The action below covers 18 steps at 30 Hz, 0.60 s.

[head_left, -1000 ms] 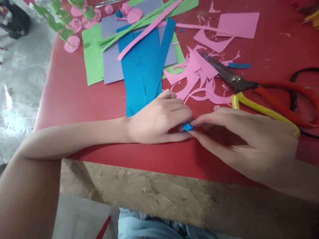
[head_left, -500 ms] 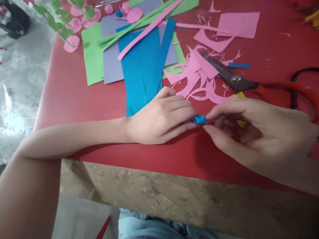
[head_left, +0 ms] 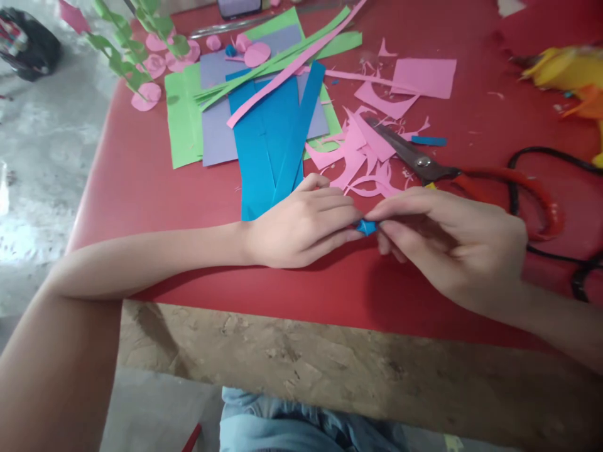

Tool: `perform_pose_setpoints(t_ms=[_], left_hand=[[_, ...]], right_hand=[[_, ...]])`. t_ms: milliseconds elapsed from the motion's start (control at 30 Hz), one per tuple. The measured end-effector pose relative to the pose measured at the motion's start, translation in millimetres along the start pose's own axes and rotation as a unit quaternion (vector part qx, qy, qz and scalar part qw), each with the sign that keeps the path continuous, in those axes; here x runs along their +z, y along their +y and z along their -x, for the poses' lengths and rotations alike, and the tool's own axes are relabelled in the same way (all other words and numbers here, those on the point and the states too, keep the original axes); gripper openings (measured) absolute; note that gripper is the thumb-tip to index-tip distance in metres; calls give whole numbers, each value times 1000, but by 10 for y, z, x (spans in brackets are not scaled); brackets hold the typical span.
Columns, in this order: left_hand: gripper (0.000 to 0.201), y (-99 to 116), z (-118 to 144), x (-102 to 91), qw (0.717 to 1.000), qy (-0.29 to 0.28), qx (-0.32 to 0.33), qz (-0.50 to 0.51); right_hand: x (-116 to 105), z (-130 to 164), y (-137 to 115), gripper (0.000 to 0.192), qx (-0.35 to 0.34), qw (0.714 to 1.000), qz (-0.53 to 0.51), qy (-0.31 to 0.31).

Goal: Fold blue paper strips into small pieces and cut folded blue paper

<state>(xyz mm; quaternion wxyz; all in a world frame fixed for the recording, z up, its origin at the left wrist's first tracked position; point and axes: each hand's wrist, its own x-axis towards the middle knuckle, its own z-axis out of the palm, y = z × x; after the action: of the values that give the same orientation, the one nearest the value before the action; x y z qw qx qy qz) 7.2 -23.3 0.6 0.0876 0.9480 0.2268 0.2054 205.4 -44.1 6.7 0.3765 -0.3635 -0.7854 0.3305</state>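
A small folded blue paper star (head_left: 367, 227) is held just above the red tabletop, between the fingertips of both hands. My left hand (head_left: 306, 223) reaches in from the left, palm down, its fingers pinched on the star's left side. From the right, my right hand (head_left: 452, 245) grips the star's other side between thumb and forefinger. Beyond my left hand lie blue paper sheets (head_left: 264, 144) with a loose blue strip (head_left: 306, 119) on top. Scissors (head_left: 414, 154) with orange-red handles rest open behind my right hand.
Pink paper scraps (head_left: 360, 150) surround the scissor blades. Green sheets (head_left: 183, 119), a purple sheet (head_left: 217, 138) and a long pink strip (head_left: 282, 75) are stacked behind. Pink paper flowers with green stems (head_left: 146, 94) stand at the back left. A black cord (head_left: 541, 150) curls at right.
The view has shifted, showing more of the table's right side. The star has turned so its points show, and my right hand's fingers have moved closer around it.
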Motion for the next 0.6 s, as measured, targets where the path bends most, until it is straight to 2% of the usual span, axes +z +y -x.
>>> perform_pose_setpoints(t_ms=[167, 367, 600], left_hand=[[33, 16, -13, -13, 1000, 10, -8, -21], [34, 40, -21, -37, 999, 16, -7, -30], [28, 42, -16, -37, 999, 29, -6, -21]], right_hand=[[21, -2, 9, 11, 55, 995, -79, 22], [28, -26, 12, 9, 49, 993, -108, 22], [44, -29, 17, 3, 43, 995, -82, 34]])
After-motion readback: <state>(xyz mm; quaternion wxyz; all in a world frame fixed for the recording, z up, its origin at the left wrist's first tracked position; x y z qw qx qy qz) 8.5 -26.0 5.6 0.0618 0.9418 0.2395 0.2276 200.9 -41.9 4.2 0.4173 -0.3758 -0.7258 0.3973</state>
